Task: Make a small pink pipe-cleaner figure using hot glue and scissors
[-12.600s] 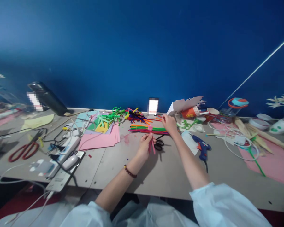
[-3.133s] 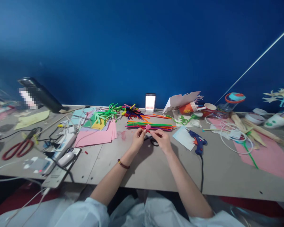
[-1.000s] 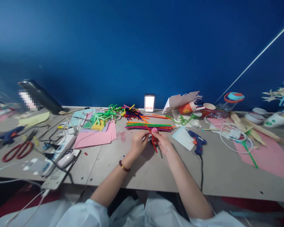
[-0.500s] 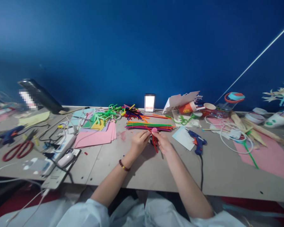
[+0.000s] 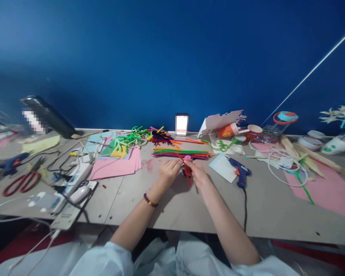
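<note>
Red pipe cleaners (image 5: 188, 176) hang down between my two hands, with a small pink ball-like piece (image 5: 187, 158) at their top. My left hand (image 5: 170, 171) is closed, its fingertips pinching a red strand. Closed from the other side, my right hand (image 5: 196, 171) grips the red pipe cleaners just below the pink piece. A dark round thing behind the strands is partly covered, and I cannot make it out. Right behind my hands lies a bundle of green, orange and purple pipe cleaners (image 5: 181, 152).
A blue glue gun (image 5: 241, 171) lies to the right, its cord running off the front edge. Pink paper sheets (image 5: 115, 168), red-handled scissors (image 5: 22, 183) and a power strip (image 5: 71, 187) are at the left. A lit phone (image 5: 181, 124) stands against the blue wall.
Both hands stay in nearly the same place around the red pipe cleaners. Only slight shifts of the left wrist and fingers show.
</note>
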`<control>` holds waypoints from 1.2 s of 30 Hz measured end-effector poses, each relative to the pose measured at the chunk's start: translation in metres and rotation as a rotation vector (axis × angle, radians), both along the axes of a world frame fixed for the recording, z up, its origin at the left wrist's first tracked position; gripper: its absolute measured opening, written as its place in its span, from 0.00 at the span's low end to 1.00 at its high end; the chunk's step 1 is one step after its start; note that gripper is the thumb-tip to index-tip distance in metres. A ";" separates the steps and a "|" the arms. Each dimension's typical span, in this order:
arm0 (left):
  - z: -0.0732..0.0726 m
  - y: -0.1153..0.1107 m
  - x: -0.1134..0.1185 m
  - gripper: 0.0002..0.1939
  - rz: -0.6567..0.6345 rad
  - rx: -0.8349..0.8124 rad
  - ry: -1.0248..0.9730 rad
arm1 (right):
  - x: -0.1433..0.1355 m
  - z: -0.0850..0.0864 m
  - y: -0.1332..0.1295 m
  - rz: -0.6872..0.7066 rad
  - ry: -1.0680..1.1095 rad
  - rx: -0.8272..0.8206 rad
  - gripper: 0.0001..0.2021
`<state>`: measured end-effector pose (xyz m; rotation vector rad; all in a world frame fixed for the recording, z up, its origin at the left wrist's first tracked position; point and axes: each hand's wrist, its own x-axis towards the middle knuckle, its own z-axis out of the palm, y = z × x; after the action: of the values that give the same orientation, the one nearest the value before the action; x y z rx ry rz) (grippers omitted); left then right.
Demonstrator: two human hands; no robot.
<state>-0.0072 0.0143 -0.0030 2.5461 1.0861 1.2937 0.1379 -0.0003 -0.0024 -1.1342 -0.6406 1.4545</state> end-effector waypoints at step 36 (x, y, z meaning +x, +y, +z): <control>0.012 0.004 0.011 0.17 -0.277 -1.177 -0.968 | 0.015 0.009 -0.001 0.122 -0.094 0.115 0.16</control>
<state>0.0042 0.0182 0.0087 0.9687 0.7978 1.0589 0.1530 -0.0011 0.0062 -1.0941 -0.8620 1.4533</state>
